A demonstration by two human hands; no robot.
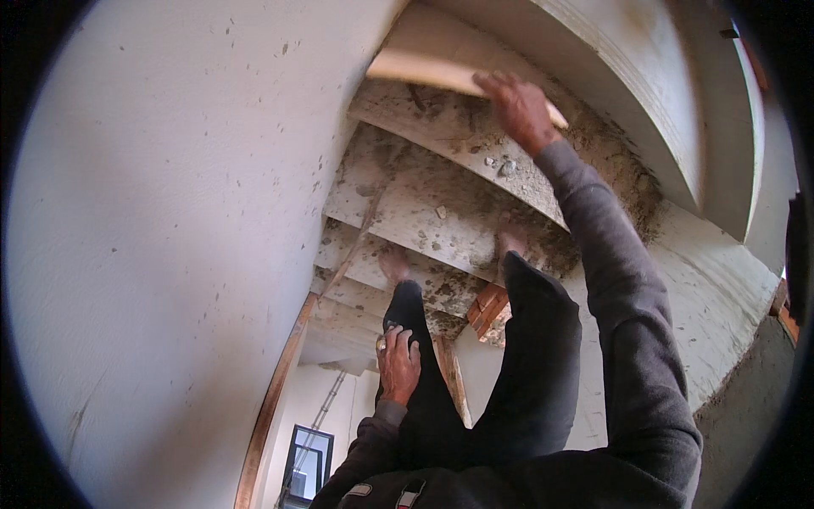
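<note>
A long pale wooden board lies across the upper step, its near end reaching past my right hand. My right hand is closed over it near the right end, thumb side hidden. The board and the fingers are slightly smeared by motion. My left hand rests on my left leg near the knee, fingers laid over the dark trousers and holding nothing that I can see. Crumbled mortar and small stones lie on the dusty step just below the board.
Bare feet stand on a lower, stained step. A white speckled wall rises on the left, and a curved pale wall on the right. Red bricks sit beside my right leg. A wooden pole runs along the left wall's edge.
</note>
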